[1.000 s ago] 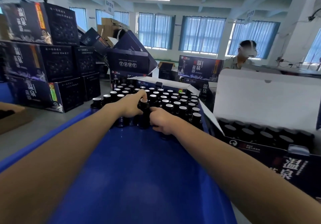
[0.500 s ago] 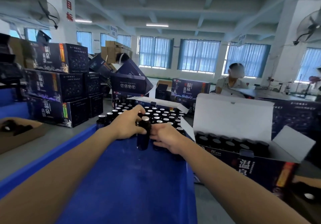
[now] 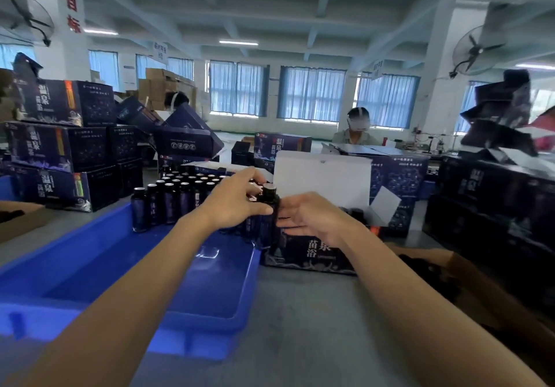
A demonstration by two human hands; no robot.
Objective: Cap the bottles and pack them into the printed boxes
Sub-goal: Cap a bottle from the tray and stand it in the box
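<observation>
Bottle (image 3: 269,197) now hangs over the right edge of the blue tray (image 3: 120,266), nearer the open printed box (image 3: 315,251) than before; our left hand (image 3: 237,200) grips it, our right hand (image 3: 312,221) touches it, fingers relaxed.

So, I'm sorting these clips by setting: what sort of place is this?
Most likely a factory packing floor. Printed boxes are stacked at the left, dark bottles stand in rows in a blue tray, and another worker sits farther back.
</observation>
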